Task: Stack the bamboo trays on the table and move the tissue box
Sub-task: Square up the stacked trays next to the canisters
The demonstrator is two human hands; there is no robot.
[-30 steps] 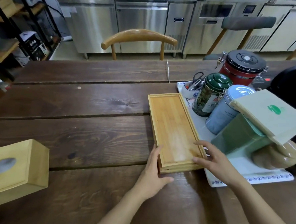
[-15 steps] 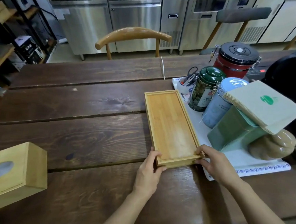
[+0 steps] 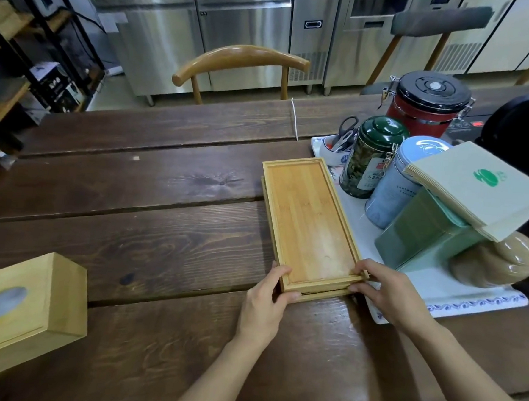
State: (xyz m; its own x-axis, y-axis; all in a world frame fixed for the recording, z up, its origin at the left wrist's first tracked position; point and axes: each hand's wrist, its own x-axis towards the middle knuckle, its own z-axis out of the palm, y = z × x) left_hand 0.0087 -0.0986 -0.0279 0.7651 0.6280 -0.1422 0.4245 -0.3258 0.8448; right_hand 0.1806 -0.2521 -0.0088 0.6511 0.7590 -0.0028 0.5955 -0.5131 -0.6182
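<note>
Two long bamboo trays (image 3: pixel 308 221) lie stacked on the dark wooden table (image 3: pixel 150 224), the upper one slightly offset so the lower tray's edge shows along the left and near sides. My left hand (image 3: pixel 264 305) grips the stack's near left corner. My right hand (image 3: pixel 384 293) pinches the near right corner, fingers on both tray edges. A bamboo tissue box (image 3: pixel 21 312) with an oval opening stands at the table's near left, far from both hands.
A white patterned tray (image 3: pixel 467 301) right of the stack carries a green tin (image 3: pixel 371 157), a blue tin (image 3: pixel 403 184), a green box topped with napkins (image 3: pixel 474 185), and a cup of scissors. A red canister (image 3: pixel 427 101) and a black appliance stand behind. A wooden chair (image 3: pixel 241 59) faces the far edge.
My hands slid from the tray's surface and side to its near corners. The upper tray now sits shifted, exposing the lower tray's rim.
</note>
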